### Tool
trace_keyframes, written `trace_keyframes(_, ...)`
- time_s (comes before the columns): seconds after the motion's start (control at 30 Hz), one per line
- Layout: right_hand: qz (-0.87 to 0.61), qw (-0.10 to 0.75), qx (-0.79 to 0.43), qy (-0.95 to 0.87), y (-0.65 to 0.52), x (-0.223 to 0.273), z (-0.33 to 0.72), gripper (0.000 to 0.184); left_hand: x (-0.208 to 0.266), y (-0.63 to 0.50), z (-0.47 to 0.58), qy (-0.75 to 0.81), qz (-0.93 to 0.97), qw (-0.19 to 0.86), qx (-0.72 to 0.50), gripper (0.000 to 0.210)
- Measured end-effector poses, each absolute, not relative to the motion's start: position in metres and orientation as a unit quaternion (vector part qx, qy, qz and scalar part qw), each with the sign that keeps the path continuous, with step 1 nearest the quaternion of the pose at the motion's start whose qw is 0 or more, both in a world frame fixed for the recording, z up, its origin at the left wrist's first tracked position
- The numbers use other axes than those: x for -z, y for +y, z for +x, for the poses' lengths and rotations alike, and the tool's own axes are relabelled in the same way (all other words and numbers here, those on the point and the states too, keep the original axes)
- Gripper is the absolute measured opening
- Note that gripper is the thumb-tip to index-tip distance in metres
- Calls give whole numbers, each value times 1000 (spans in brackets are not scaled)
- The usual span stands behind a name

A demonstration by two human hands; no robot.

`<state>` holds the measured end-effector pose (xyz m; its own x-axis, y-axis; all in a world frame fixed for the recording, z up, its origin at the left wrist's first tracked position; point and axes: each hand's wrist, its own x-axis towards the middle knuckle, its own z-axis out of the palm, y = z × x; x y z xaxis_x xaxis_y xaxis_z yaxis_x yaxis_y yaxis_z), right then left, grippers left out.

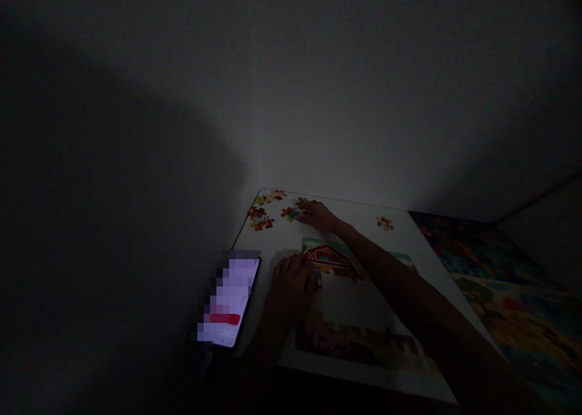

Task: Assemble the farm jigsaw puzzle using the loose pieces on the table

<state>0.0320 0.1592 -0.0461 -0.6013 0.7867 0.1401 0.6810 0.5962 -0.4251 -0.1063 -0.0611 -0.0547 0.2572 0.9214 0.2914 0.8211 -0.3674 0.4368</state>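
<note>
In dim light, a partly assembled jigsaw puzzle (377, 357) with a red barn and farm scene lies on a white table; its middle shows white. My left hand (293, 285) rests at the puzzle's left edge, fingers spread and slightly bent, with nothing visible in it. Farther back, my right hand (321, 216) reaches over loose pieces with its fingers apart. Its fingertips are at a dark reddish puzzle piece (302, 203), partly covered by them. Just left of the thumb lies a multicoloured puzzle piece (289, 214). My right forearm hides part of the puzzle.
Several loose pieces (262, 222) lie at the table's back left corner, and a single piece (384, 223) at the back right. A lit phone (236, 300) is at the left edge. Colourful picture sheets (509, 309) lie to the right. Walls (341, 160) stand behind and left.
</note>
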Motion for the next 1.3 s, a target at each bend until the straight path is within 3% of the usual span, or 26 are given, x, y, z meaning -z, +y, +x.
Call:
trace_keyframes(0.1, -446, 119, -117, -880, 156, 45, 8, 52, 52, -61, -106, 554, 785, 106, -255, 20)
trace_keyframes(0.27, -473, 106, -93, -870, 151, 41, -20, 49, 55, -60, -106, 551, 785, 107, -263, 20)
trace_keyframes(0.5, -354, 100, -145, -918, 143, 35, -58, 61, 57, -59, -105, 556, 782, 103, -262, 19)
trace_keyframes(0.63, -365, 68, -119, -921, 132, 32, -71, 72, 52, -59, -104, 563, 772, 120, -268, 17)
trace_keyframes(0.93, -406, 82, -177, -893, 135, 25, -80, 50, 54, -57, -103, 567, 769, 106, -276, 19)
trace_keyframes(1.3, -475, 90, -186, -855, 143, 21, -103, 37, 57, -54, -105, 570, 775, 79, -262, 25)
